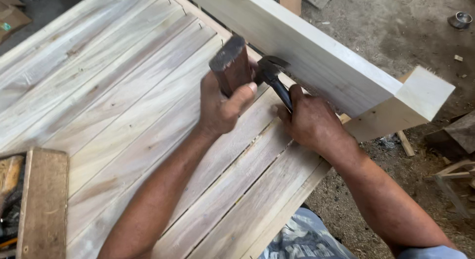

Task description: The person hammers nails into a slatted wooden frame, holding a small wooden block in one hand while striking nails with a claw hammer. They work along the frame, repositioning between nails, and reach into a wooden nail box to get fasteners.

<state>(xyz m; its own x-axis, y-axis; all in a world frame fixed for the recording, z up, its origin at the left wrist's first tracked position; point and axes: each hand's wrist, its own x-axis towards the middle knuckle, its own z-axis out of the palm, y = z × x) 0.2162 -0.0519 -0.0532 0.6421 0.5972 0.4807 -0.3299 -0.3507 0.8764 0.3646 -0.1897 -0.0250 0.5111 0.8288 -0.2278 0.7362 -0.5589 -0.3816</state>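
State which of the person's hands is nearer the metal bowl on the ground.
Right. The right hand, gripping the pincers, is on the bowl's side; the left hand, holding the wooden block, is farther.

Both forearms bare; right arm w/ pale blue-grey sleeve edge (435, 252); patterned grey-blue trousers (302, 239).

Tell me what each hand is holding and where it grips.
The left hand grips a dark wooden block around its lower end. The right hand holds black pincers by the handles, the head against the slatted panel.
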